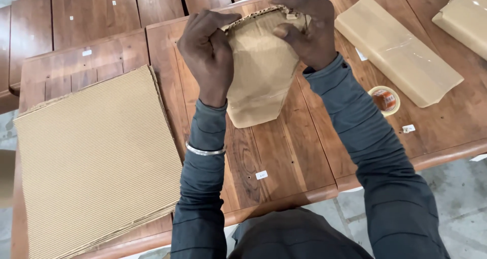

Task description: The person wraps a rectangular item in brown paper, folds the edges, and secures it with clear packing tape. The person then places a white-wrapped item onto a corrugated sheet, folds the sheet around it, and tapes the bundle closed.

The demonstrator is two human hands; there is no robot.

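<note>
A parcel wrapped in brown corrugated paper [261, 74] lies on a wooden table [284, 157] in front of me. My left hand [207, 53] grips its left side, thumb pressed over the top flap. Over the parcel's far end curls my right hand [300, 23], folding the paper edge down. Both arms wear dark grey sleeves, and a metal bangle [204, 151] circles my left wrist.
A stack of corrugated cardboard sheets [96, 162] covers the table at my left. A long wrapped parcel [398, 51] and another wrapped parcel [464, 18] lie at the right. Near them sits a roll of tape [384, 100]. More wooden tabletops stand behind. Grey floor shows at lower right.
</note>
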